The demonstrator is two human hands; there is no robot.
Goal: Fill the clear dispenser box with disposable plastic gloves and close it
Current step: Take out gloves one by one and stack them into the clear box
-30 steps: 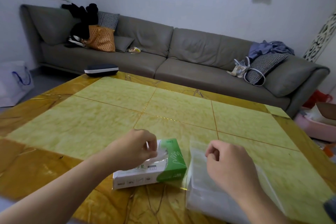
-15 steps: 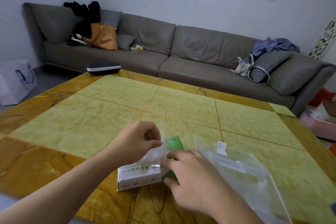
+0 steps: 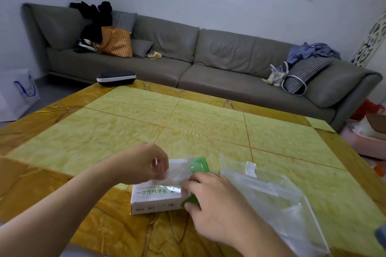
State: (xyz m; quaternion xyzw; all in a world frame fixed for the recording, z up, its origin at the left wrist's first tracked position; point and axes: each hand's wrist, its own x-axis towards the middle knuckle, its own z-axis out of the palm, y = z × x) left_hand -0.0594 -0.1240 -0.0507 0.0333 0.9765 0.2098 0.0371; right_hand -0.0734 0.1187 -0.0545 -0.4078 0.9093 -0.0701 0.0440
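**Gloves coming out of the carton, dispenser not yet filled**

Gloves, a thin translucent wad, rise from the top slot of the white-and-green glove carton, which lies near the table's near edge, a little left of its middle. The left hand pinches that wad between curled fingers and thumb just above the slot. The right hand curls round the carton's green right end, pinning it down. Just beside the carton, toward the near right corner, lies the clear dispenser box, flat and see-through with a small white tab on its far edge; whether it is open cannot be told.

The step in hand looks like drawing gloves from the carton. Next, the wad must come free of the slot without tearing, then cross to the clear box, whose opening must be found and held wide. Flimsy film will likely cling and bunch.
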